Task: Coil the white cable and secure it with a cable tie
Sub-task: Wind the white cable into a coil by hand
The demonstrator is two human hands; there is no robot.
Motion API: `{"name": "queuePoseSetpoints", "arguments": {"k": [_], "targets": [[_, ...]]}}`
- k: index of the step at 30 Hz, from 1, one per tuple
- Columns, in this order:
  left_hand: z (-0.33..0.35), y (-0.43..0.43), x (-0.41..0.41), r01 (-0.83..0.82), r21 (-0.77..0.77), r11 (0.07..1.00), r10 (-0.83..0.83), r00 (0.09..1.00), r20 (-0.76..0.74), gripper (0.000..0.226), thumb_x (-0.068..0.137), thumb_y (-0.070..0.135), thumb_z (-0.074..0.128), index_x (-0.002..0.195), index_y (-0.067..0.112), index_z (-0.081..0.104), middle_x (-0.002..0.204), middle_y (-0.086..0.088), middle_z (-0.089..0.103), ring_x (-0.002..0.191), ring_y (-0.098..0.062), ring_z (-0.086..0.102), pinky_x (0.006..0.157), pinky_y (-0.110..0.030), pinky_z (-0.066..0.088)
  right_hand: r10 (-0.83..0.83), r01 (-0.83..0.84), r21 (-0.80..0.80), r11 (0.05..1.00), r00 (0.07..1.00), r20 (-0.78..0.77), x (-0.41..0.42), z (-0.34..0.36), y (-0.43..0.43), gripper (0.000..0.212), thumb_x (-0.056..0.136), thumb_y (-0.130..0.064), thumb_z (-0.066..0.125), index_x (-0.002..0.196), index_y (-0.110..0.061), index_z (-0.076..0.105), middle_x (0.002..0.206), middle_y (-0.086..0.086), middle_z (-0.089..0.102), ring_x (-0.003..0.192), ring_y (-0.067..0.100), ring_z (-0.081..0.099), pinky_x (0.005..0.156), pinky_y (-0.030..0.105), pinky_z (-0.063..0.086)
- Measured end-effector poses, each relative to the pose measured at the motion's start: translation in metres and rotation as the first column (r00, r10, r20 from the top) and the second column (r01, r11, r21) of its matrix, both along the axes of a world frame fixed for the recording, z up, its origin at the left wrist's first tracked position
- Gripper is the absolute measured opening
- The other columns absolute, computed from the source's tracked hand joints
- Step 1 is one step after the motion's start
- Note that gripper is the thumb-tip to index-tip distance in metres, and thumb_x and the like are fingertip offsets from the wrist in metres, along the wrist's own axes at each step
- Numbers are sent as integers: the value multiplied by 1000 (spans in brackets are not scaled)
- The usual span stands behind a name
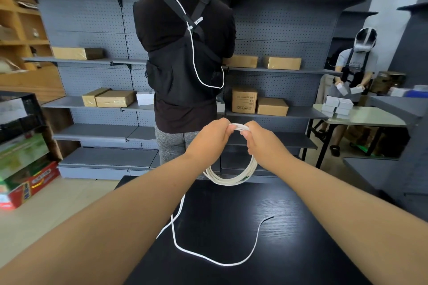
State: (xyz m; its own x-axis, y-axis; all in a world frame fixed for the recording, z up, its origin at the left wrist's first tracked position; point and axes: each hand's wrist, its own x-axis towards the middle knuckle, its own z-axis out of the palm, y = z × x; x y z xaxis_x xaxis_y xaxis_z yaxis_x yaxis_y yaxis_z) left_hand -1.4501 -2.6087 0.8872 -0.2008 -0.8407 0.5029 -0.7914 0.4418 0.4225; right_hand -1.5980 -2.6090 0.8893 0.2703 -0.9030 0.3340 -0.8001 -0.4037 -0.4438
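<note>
A white cable (pixel 231 180) hangs as a coil of several loops above the far edge of a black table (pixel 289 227). My left hand (pixel 214 137) and my right hand (pixel 259 140) both grip the top of the coil, side by side, fingers closed around the strands. The coil's lower arc hangs below my hands, just over the table edge. A loose tail of the cable runs down from the coil and lies in a wide curve on the table (pixel 208 259), ending near the table's middle right. I see no cable tie.
A person in black (pixel 183 53) stands with their back to me just beyond the table, facing grey pegboard shelves (pixel 99 60) with cardboard boxes. Another person (pixel 354 69) handles white boxes at a table on the right. Colourful cartons (pixel 25 183) sit on the floor at left.
</note>
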Motion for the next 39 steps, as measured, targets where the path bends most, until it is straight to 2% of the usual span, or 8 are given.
{"name": "queuePoseSetpoints", "arguments": {"k": [7, 13, 18, 24, 30, 33, 36, 39], "targets": [[-8, -1, -1, 109, 43, 993, -97, 970, -225, 28, 100, 29, 36, 94, 10, 55, 71, 3, 48, 64, -12, 44, 63, -27, 36, -1, 1, -42, 999, 1000, 12, -1, 0, 3, 21, 101, -27, 30, 103, -12, 44, 69, -4, 42, 71, 22, 50, 71, 48, 52], [-7, -1, 5, 325, 308, 894, -84, 796, -599, 33, 98, 36, 40, 93, 9, 60, 72, 0, 56, 64, -13, 55, 69, -26, 48, -70, 78, -74, 994, 992, 105, -10, 0, -4, 18, 101, -27, 29, 96, -16, 43, 67, -2, 45, 65, 23, 51, 64, 39, 44], [-10, -6, 18, 378, 439, 815, -88, 830, -551, 27, 97, 33, 43, 98, 16, 65, 86, 6, 68, 78, -9, 59, 74, -23, 46, -114, 125, -90, 988, 986, 126, -20, -1, -11, 16, 101, -26, 29, 92, -18, 40, 66, -2, 45, 65, 25, 51, 61, 34, 38], [-11, -8, 20, 328, 447, 832, -89, 874, -477, 32, 95, 36, 48, 101, 13, 69, 89, 9, 70, 71, 0, 57, 67, -19, 45, -125, 150, -134, 979, 976, 178, -25, -4, -14, 16, 101, -25, 29, 90, -19, 39, 65, -2, 45, 65, 25, 50, 53, 31, 33], [-23, -6, 5, 367, 420, 830, -25, 776, -630, 35, 99, 37, 35, 113, 16, 60, 98, 1, 69, 83, -8, 63, 63, -18, 45, -140, 194, -158, 968, 943, 303, -20, -11, -17, 18, 100, -23, 32, 87, -16, 40, 65, -4, 44, 68, 31, 52, 57, 33, 32], [-28, -8, 3, 389, 376, 841, -16, 712, -702, 38, 99, 35, 36, 110, 9, 61, 93, -5, 70, 85, -14, 64, 73, -13, 51, -151, 218, -183, 959, 935, 321, -17, -14, -17, 19, 101, -23, 32, 86, -14, 40, 65, -5, 41, 66, 24, 43, 51, 29, 28], [-33, -8, 1, 399, 346, 849, -19, 678, -735, 37, 98, 38, 36, 100, 13, 63, 85, -2, 71, 84, -17, 66, 83, -22, 50, -182, 269, -185, 945, 906, 383, -13, -18, -17, 18, 101, -23, 31, 88, -14, 40, 65, -4, 42, 67, 21, 40, 49, 26, 23], [-35, -8, 0, 426, 352, 834, -2, 639, -769, 33, 99, 35, 37, 95, 14, 62, 80, -1, 69, 71, -14, 64, 72, -19, 52, -222, 326, -153, 933, 855, 469, -11, -21, -17, 20, 101, -21, 32, 98, -9, 48, 76, 4, 49, 72, 23, 43, 55, 32, 15]]}}
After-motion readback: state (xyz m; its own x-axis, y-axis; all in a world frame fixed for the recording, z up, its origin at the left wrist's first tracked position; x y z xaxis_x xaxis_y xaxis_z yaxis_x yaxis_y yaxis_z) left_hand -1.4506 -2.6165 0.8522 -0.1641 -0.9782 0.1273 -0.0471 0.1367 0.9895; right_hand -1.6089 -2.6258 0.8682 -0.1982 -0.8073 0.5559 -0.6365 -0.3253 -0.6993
